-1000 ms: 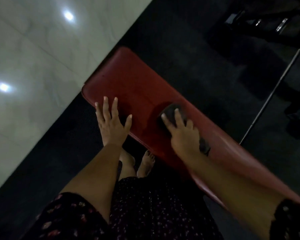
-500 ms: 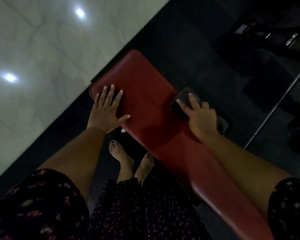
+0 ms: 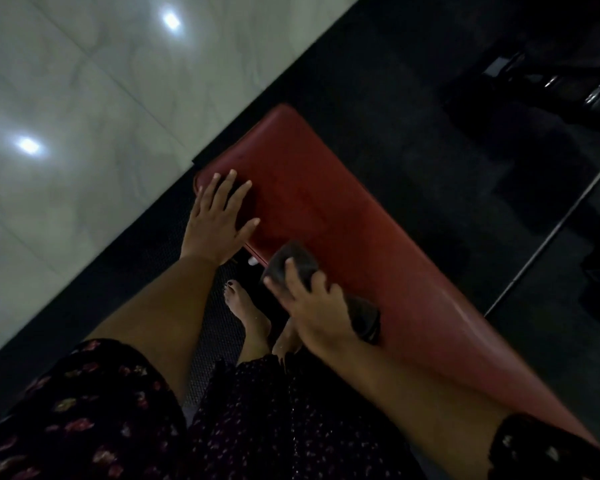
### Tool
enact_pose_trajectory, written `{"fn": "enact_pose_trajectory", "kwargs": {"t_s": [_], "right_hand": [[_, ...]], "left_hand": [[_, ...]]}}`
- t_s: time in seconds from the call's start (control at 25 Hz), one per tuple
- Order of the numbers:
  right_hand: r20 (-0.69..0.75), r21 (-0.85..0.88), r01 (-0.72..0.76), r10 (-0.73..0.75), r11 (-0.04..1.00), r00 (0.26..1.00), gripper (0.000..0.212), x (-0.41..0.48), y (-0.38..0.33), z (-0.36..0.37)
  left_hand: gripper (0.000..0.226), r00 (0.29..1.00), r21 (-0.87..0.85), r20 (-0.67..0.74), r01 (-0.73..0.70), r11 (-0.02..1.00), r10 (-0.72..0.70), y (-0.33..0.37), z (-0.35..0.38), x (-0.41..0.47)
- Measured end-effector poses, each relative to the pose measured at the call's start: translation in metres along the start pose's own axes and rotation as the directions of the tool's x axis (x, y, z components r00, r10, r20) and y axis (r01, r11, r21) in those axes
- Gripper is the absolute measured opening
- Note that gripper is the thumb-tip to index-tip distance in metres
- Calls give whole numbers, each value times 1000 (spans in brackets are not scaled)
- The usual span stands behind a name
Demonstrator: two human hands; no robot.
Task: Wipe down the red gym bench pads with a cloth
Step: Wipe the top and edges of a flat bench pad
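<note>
Red bench pad (image 3: 343,216): left hand (image 3: 215,225) flat; right hand (image 3: 314,311) grips cloth (image 3: 293,259).

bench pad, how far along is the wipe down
Done: unclear; the red pad shows a sheen on its near stretch, but no wiped patch is plainly visible. In hand: the right hand holds the dark cloth on the pad's near edge, while the left hand rests flat by the far corner. Left: probably the far end around the left hand; any other pads are out of view.
</note>
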State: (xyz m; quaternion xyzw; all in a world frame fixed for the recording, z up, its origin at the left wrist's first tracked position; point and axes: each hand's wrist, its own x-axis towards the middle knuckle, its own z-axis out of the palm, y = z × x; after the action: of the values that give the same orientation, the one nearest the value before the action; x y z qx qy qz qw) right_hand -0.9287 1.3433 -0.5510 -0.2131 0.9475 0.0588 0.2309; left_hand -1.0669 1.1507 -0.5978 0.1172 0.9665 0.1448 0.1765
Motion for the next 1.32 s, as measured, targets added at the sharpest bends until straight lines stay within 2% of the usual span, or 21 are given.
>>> {"fn": "enact_pose_trajectory", "kwargs": {"t_s": [0.08,0.12,0.2,0.28,0.4,0.48,0.56,0.64,0.68,0.72,0.8,0.88,0.96,1.04,1.12,1.2,1.32], "right_hand": [[34,-149,221,-219,964,975,68,4,-15,7],[49,-196,285,-281,938,959,64,11,-11,7],[-55,-224,281,-300,933,952,61,26,12,1],[-153,-142,137,-159,980,975,67,32,46,-11],[-87,34,-226,228,974,970,74,34,114,-22],[0,69,-414,415,908,910,74,39,148,-29],[105,182,-592,584,785,805,74,50,163,-35],[193,279,-688,663,670,723,74,62,151,-44],[180,283,-679,658,677,731,77,66,136,-50],[141,258,-629,615,733,776,80,67,117,-53],[69,176,-427,422,887,904,83,61,66,-50],[15,89,-189,188,978,982,78,50,15,-36],[-4,0,-9,9,1000,1000,69,47,-12,-24],[-20,-131,167,-171,977,985,61,56,-10,-22],[-59,-209,253,-270,945,961,58,68,12,-29],[-111,-162,133,-152,978,982,67,80,46,-39],[-122,-5,-226,224,974,967,72,93,106,-54]], "left_hand": [[70,996,-28,-41,73,997,-74,-9,-4,1],[72,995,-34,-32,95,995,-96,-13,-5,1],[78,995,-38,26,101,994,-100,-20,-7,2],[80,995,-31,57,88,996,-86,-22,-7,2],[80,995,-48,43,96,994,-93,-17,-8,1],[80,994,-65,39,107,992,-105,-17,-7,1],[81,994,-98,39,109,989,-105,-18,-9,3],[83,993,-146,33,115,983,-111,-20,-12,5],[85,993,-162,36,119,980,-114,-21,-15,6],[88,992,-164,43,126,978,-121,-22,-17,7],[97,987,-153,75,153,976,-143,-26,-23,13],[103,981,-126,145,150,981,-132,-32,-29,19],[103,978,-57,197,88,995,-75,-40,-31,22],[103,979,10,200,28,1000,-30,-47,-31,23],[103,983,47,182,-2,999,-6,-52,-29,23],[102,985,72,171,-14,997,2,-54,-27,23],[95,993,81,120,6,997,-16,-49,-19,16]]}}
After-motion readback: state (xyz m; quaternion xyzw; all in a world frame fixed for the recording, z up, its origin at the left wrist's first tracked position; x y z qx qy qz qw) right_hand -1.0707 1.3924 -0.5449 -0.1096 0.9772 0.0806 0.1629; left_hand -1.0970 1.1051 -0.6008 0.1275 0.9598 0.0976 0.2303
